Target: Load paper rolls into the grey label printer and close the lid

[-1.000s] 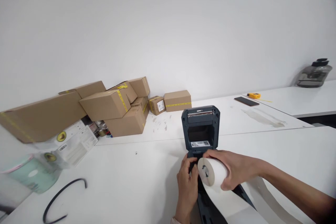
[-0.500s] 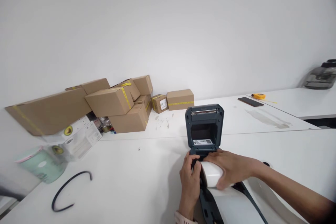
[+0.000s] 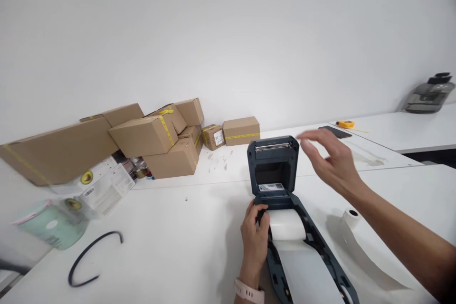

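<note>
While the left hand [image 3: 254, 237] grips the printer [image 3: 315, 235], roll [image 3: 288, 224] alongside, the right [image 3: 332, 160] hovers empty.

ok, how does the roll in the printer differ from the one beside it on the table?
Place: the big roll sits inside the open printer; the small roll is on the table beside it.
Size: the big roll is wider and thicker than the small roll.
Hands: the left hand is by the big roll; no hand is on the small roll.
Shared: both are white, with some paper unrolled.
</note>
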